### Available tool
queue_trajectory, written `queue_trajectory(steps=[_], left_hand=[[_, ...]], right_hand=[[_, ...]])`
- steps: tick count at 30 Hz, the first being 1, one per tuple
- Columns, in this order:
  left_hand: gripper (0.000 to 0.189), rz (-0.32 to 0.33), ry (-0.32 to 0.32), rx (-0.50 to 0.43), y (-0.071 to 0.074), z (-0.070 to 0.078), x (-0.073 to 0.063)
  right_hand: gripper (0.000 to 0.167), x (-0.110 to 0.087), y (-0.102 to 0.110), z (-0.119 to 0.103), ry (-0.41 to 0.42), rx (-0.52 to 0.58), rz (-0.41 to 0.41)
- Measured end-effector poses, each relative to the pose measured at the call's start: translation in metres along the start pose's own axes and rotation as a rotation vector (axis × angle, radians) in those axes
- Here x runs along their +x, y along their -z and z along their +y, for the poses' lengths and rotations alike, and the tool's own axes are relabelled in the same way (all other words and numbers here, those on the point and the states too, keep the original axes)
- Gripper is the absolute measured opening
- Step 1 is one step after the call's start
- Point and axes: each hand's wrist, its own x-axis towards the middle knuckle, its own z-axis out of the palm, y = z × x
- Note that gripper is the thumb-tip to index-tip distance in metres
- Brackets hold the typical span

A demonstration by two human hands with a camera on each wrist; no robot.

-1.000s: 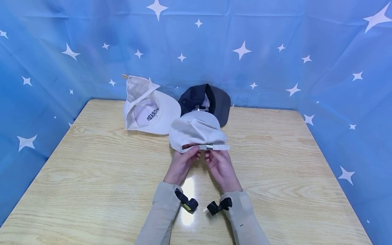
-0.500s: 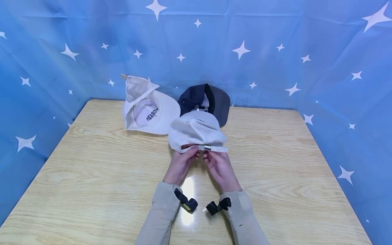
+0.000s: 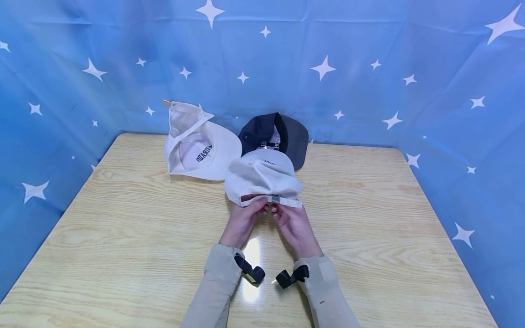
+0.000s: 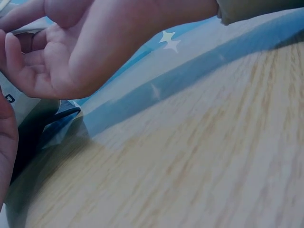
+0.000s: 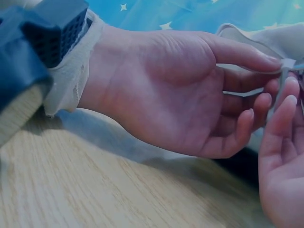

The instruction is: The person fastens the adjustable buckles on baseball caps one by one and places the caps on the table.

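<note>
An off-white baseball cap (image 3: 262, 175) is held with its rear opening toward me in the head view. Across that opening runs its strap (image 3: 290, 202), with a metal buckle (image 3: 276, 199) near the middle. My left hand (image 3: 243, 223) pinches the strap left of the buckle, thumb on top. My right hand (image 3: 296, 228) pinches it by the buckle, its fingertips partly hidden under the strap. In the right wrist view, the left hand (image 5: 166, 90) has its thumb and fingers on the strap. The left wrist view shows the right hand (image 4: 80, 47) with curled fingers.
Behind the held cap, a white cap (image 3: 224, 152) lies with its inside showing, left of a navy cap (image 3: 297, 141) with a dark grey brim. They rest on a wood-grain table (image 3: 123, 237). A blue star-patterned cloth (image 3: 262, 54) surrounds the table's back and sides.
The strap's free right end has tipped down and shifted slightly left, and the buckle has turned with it. Both hands keep nearly the same place on the cap.
</note>
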Motion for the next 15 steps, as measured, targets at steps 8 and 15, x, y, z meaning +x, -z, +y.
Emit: queue_trajectory(steps=[8, 15], left_hand=[[0.018, -0.010, -0.003, 0.023, 0.0004, -0.0008, 0.0017], [0.018, -0.009, 0.003, 0.033, -0.0003, -0.0008, 0.0008]], right_hand=[[0.016, 0.0005, -0.0011, -0.0009, -0.001, 0.005, -0.002], [0.015, -0.0006, -0.0018, -0.0010, -0.015, -0.015, 0.001]])
